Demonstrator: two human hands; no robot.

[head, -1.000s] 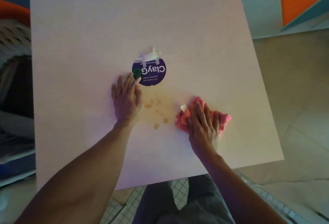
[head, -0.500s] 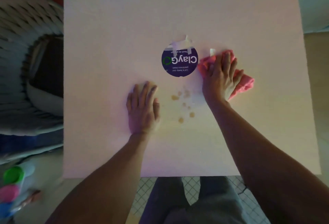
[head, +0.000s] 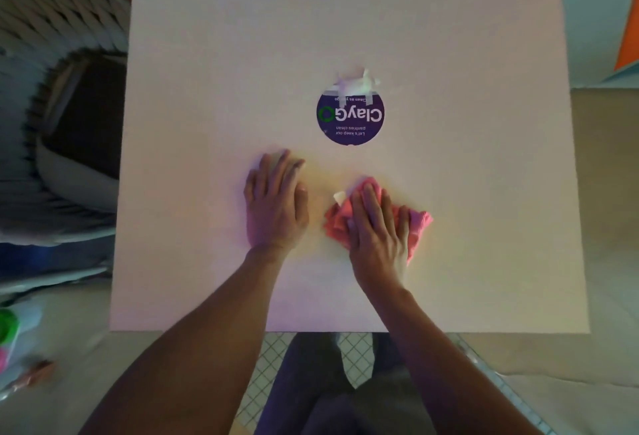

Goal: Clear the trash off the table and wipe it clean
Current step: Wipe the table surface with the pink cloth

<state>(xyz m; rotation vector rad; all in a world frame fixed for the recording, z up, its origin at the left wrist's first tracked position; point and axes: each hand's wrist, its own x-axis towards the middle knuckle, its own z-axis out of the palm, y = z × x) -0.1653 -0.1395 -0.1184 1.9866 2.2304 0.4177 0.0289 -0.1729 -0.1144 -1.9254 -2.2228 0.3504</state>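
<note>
A white square table (head: 449, 37) fills the view. My right hand (head: 378, 230) lies flat, fingers straight, pressing a crumpled pink cloth (head: 420, 227) onto the tabletop near the front middle. My left hand (head: 276, 203) rests flat on the bare tabletop just left of the cloth, holding nothing. A faint yellowish smear (head: 321, 179) shows between the two hands. Beyond them a round purple sticker (head: 350, 116) is taped to the table.
A grey woven basket chair (head: 58, 106) stands close against the table's left edge. Small green and pink things (head: 7, 334) lie on the floor at the lower left. My legs (head: 345, 396) are at the table's front edge.
My right hand has dragged the pink cloth from beside the sticker back toward me, over the brown drops. The drops no longer show; only a faint smear is left. The left hand stays flat.
</note>
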